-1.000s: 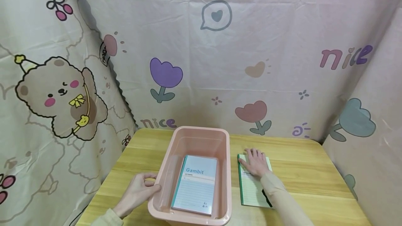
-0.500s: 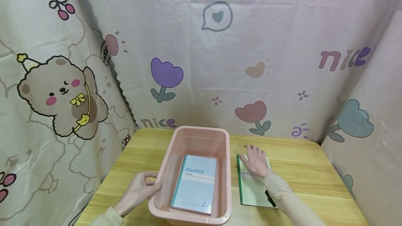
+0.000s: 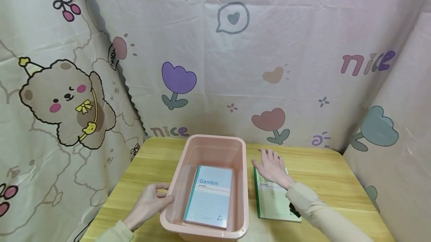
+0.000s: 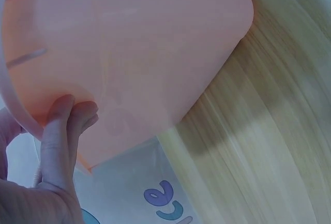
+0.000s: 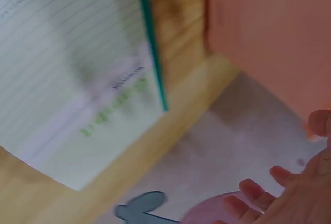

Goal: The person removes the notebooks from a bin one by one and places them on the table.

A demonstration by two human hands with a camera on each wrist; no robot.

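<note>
Green notebook (image 3: 277, 204) lies on the table (image 3: 326, 186), right of the bin (image 3: 245, 193). Right hand (image 3: 272, 166) hovers over it, fingers loosely extended. Blue notebook (image 3: 208, 199) flat inside the bin. Left hand (image 3: 148, 204) pinches the bin's left side. Patterned curtain (image 3: 229, 73) behind the bin.

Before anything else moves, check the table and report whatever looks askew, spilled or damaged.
Nothing stands out: no spill or damage shows. The blue notebook lies face up in the pink bin, the green notebook on the table beside it.
</note>
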